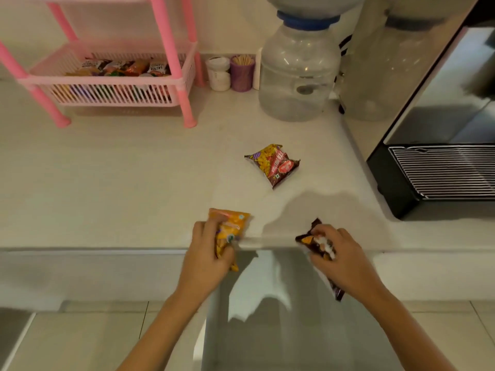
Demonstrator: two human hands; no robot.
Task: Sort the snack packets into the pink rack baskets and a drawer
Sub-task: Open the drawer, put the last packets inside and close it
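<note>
Orange packet (232, 226): gripped in the left hand (207, 257), fingers closed around it, over the front edge of the counter (120, 183).
Dark brown packet (318, 243): clutched in the right hand (345, 261), fingers closed on it, at the same edge.
Third packet (273, 165): yellow and maroon, lying loose on the counter beyond both hands, touched by neither.
Pink rack (171, 49): far left on the counter; its lower basket (112, 96) holds many packets.
Water jar (298, 76): right of the rack.
</note>
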